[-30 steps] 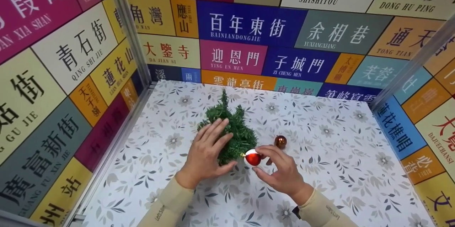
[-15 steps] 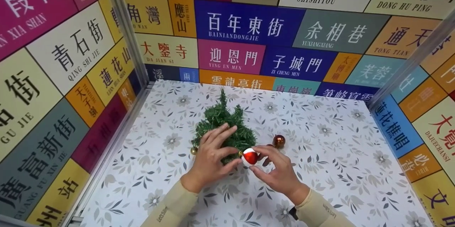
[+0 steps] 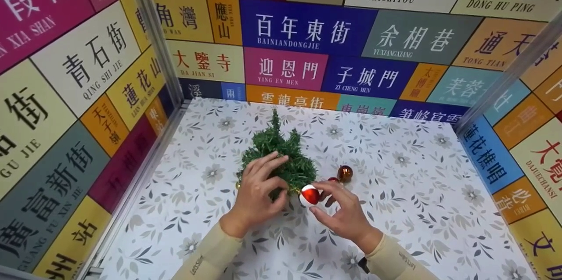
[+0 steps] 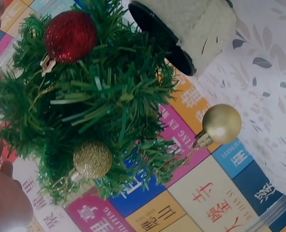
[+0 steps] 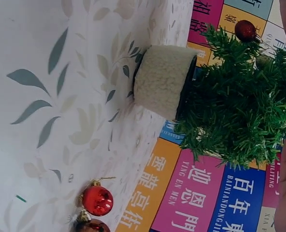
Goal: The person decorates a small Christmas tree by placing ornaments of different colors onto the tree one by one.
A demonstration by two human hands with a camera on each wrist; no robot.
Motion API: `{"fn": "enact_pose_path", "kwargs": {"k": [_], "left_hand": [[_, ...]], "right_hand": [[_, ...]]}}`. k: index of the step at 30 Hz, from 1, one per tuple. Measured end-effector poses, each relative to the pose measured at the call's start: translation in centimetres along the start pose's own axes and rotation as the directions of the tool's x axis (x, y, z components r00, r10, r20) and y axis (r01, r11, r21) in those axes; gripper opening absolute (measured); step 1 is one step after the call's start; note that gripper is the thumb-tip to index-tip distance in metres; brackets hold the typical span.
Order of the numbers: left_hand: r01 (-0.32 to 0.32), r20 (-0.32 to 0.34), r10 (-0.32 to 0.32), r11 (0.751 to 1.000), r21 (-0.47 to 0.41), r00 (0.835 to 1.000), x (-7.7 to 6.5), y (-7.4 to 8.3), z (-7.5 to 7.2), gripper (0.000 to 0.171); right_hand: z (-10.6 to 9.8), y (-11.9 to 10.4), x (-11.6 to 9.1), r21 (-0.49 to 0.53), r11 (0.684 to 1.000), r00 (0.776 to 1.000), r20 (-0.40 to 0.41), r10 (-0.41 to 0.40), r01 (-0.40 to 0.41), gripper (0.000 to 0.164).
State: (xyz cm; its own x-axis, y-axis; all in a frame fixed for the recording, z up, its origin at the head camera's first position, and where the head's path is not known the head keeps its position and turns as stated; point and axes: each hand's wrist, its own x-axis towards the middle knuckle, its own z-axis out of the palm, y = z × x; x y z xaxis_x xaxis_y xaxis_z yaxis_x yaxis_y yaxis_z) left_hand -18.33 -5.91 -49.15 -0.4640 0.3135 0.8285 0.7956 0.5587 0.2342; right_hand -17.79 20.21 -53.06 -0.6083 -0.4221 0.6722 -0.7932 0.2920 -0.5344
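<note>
My right hand [image 3: 347, 214] holds a red-and-white ball ornament [image 3: 310, 195] between thumb and fingers, just in front of a small green Christmas tree [image 3: 272, 139]. Thumb and index finger of my left hand [image 3: 254, 192] pinch the thin gold string at the ornament's cap; the other fingers lie over the branches. In the left wrist view, a red glitter ball [image 4: 70, 36], a gold glitter ball [image 4: 92, 159] and a smooth gold ball [image 4: 221, 123] hang on the tree. Its fleecy cream pot [image 5: 162, 79] shows in the right wrist view.
Right of the tree, a copper-coloured ball [image 3: 345, 173] and a shiny red ball [image 5: 97, 200] lie on the table [image 3: 395, 227], covered in a floral print. Walls of colourful sign panels [image 3: 307, 30] enclose the back and both sides.
My left hand has come down the tree toward the ornament, and its thumb and index finger have closed on the string. The right hand has shifted slightly left with the ornament.
</note>
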Motion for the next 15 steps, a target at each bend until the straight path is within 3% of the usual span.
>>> {"fn": "enact_pose_path", "kwargs": {"k": [7, 12, 15], "left_hand": [[-0.018, -0.007, 0.018, 1.0, -0.003, 1.0, 0.2, 0.2, -0.2, 0.006], [0.009, 0.037, -0.01, 1.0, 0.012, 0.999, 0.1, 0.5, 0.0, 0.007], [0.022, 0.056, -0.023, 1.0, 0.014, 0.998, 0.1, 0.6, 0.1, 0.007]], "right_hand": [[0.8, -0.4, -1.1, 0.056, 0.995, 0.991, 0.11, 0.071, -0.078, 0.053], [1.0, -2.3, -0.3, 0.081, 0.992, 0.987, 0.133, 0.088, -0.099, 0.048], [1.2, -2.1, -0.4, 0.072, 0.991, 0.985, 0.142, 0.102, -0.113, 0.048]]}}
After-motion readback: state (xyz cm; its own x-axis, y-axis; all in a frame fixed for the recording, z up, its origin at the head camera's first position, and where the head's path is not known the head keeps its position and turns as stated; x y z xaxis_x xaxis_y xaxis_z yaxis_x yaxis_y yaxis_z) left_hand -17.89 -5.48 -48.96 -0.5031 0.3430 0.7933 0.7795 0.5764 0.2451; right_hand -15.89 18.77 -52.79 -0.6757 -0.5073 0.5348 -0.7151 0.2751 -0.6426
